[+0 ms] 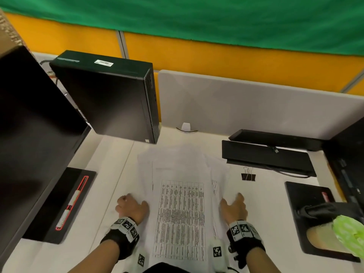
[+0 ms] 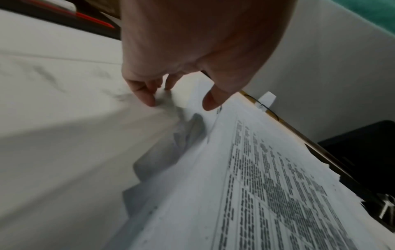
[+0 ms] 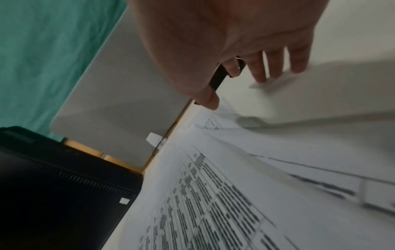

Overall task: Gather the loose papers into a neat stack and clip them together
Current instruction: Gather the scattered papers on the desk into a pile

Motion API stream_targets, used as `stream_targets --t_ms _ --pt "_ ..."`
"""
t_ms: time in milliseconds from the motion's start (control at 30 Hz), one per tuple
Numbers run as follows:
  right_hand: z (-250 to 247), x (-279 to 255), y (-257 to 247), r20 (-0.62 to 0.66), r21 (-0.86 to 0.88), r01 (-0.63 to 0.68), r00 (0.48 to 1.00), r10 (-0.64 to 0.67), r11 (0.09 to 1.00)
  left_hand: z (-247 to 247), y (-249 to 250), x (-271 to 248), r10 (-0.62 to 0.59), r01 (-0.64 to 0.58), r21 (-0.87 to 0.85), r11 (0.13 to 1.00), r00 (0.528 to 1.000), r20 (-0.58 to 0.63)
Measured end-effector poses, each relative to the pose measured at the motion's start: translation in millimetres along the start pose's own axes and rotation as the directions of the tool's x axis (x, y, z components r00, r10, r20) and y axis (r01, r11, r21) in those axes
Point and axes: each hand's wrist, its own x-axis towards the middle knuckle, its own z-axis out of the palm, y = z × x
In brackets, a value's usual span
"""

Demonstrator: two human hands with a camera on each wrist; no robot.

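Observation:
Several loose white papers (image 1: 180, 166) lie fanned out in the middle of the white desk. The top sheet (image 1: 181, 219) bears a printed table and also shows in the wrist views (image 2: 267, 194) (image 3: 213, 211). My left hand (image 1: 131, 206) is at the pile's left edge, its fingertips (image 2: 149, 101) bent down onto a rumpled sheet edge and its thumb apart above the top sheet. At the pile's right edge my right hand (image 1: 233, 207) rests with fingers (image 3: 260, 76) extended onto a sheet. A black binder clip (image 1: 248, 175) stands on the desk, beyond the right hand and apart from it.
A black computer tower (image 1: 106, 95) stands behind the papers at the left, and a monitor (image 1: 29, 125) with its base (image 1: 65, 203) fills the left side. To the right are a black keyboard (image 1: 266, 156), another monitor base (image 1: 315, 219) and a green object (image 1: 350, 235). A grey divider (image 1: 256, 103) closes the back.

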Motion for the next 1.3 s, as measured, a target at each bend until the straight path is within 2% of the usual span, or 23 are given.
stream_targets --t_ms 33,100,167,200,267,333,433,567,767,900,1000,1067,1167,1233,1300 --pt "2 -2 5 0.003 -0.069 -0.011 1.0 0.011 0.998 0 -2 -1 -0.013 0.013 0.024 1.0 1.0 -0.006" --pt "16 -7 12 0.119 -0.151 0.099 0.99 -0.081 0.984 4 2 -4 0.055 -0.056 0.055 0.997 0.998 0.03" --pt "30 -18 5 0.295 -0.089 0.254 0.93 -0.218 0.963 13 14 -10 0.152 -0.152 -0.007 0.988 0.981 0.124" --pt "34 -22 0 0.373 -0.045 0.289 0.893 -0.253 0.956 18 20 -13 0.164 -0.156 -0.06 0.986 0.973 0.162" --pt "34 -27 -11 0.473 0.022 0.304 0.836 -0.278 0.952 21 25 -15 0.129 -0.11 -0.132 0.985 0.981 0.148" --pt "29 -26 -16 0.495 0.066 0.297 0.819 -0.29 0.953 17 22 -13 0.053 -0.037 -0.161 0.986 0.994 0.096" --pt "23 -28 -15 0.495 0.059 0.305 0.818 -0.293 0.95 8 13 -10 -0.047 0.083 -0.267 0.96 0.989 0.138" --pt "25 -37 -10 0.527 0.071 0.317 0.793 -0.305 0.946 11 8 -1 0.008 0.089 -0.307 0.948 0.954 0.301" --pt "17 -45 -4 0.482 0.162 0.246 0.825 -0.294 0.956 23 -1 1 0.023 0.142 -0.358 0.923 0.907 0.42" --pt "2 -50 12 0.4 0.216 0.144 0.889 -0.223 0.966 11 -9 -23 -0.031 0.182 -0.378 0.908 0.928 0.372" --pt "-14 -47 28 0.283 0.268 0.037 0.952 -0.116 0.963 12 -18 -22 -0.105 0.267 -0.485 0.833 0.936 0.335" --pt "-23 -46 46 0.217 0.263 -0.034 0.976 -0.025 0.964 13 -22 -27 -0.128 0.294 -0.54 0.789 0.938 0.323" --pt "-30 -42 73 0.2 0.318 -0.201 0.969 0.141 0.927 24 -30 -24 -0.164 0.347 -0.617 0.706 0.928 0.334" --pt "-34 -46 81 0.275 0.368 -0.291 0.941 0.195 0.883 50 -44 0 -0.205 0.405 -0.626 0.667 0.907 0.368" --pt "-35 -50 87 0.357 0.422 -0.344 0.914 0.194 0.839 78 -56 22 -0.153 0.429 -0.665 0.611 0.889 0.432"
